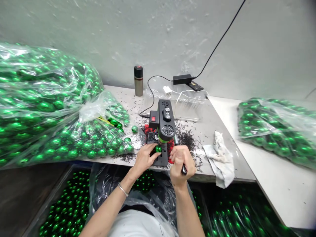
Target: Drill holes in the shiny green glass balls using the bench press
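A small black drill press [166, 118] stands on the worktable, its slotted base [161, 160] near the front edge. Under its chuck sits a shiny green ball [158, 149]. My left hand [145, 155] pinches that ball between thumb and fingers from the left side. On the right, my right hand [181, 161] is wrapped round the press's lever handle [184, 170], whose black end pokes out below the fist. Red material [171, 149] and dark shavings [185, 141] lie around the base. The drill tip is too small to make out.
A big clear bag of green balls [49, 108] fills the left; another bag [276, 125] lies right. Behind stand a bottle [138, 81], a power adapter [182, 79] and a clear plastic tray [189, 110]. A cloth [220, 159] overhangs the front edge. More balls [67, 204] sit below.
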### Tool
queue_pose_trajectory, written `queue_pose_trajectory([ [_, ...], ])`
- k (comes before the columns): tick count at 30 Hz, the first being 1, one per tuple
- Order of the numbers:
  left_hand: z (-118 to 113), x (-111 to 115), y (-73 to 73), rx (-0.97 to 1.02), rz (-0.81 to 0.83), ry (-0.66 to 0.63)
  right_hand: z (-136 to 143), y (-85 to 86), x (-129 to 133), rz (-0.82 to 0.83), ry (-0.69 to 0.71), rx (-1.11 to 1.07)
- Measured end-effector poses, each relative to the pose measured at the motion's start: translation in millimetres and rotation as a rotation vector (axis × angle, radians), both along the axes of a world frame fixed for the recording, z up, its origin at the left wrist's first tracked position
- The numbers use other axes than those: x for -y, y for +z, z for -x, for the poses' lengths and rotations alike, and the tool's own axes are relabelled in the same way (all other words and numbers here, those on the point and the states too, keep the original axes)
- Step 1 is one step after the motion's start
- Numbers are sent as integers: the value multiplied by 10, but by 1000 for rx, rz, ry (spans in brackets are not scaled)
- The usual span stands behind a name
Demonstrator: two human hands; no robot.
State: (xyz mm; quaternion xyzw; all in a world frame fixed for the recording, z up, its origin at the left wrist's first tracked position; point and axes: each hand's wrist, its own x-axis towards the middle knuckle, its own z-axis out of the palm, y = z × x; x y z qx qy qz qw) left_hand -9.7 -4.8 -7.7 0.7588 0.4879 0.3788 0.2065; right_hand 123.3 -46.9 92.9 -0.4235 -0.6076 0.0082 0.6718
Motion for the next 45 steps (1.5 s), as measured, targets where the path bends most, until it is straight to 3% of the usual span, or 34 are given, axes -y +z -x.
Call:
queue_pose_trajectory([
  [5, -25, -1, -114, 26, -114, 16, -13, -399, 14, -31, -16, 58],
  [10, -22, 16, -117, 32, -32, 24, -27, -734, -37, -97, -42, 110],
  [22, -37, 27, -86, 52, 30, 25, -13, -888, -107, -151, -34, 52],
  [32, -46, -13, -33, 53, 59, 27, -109, -745, -103, -141, -6, 276],
  [37, -63, 24, -27, 81, 65, 60, -63, -305, -74, -70, -14, 55],
  [41, 20, 310, -88, 96, -10, 54, -27, 96, -34, 139, 2, -42],
  [45, 227, 475, -41, -1, -95, 67, 34, 134, -18, 157, 9, -103],
])
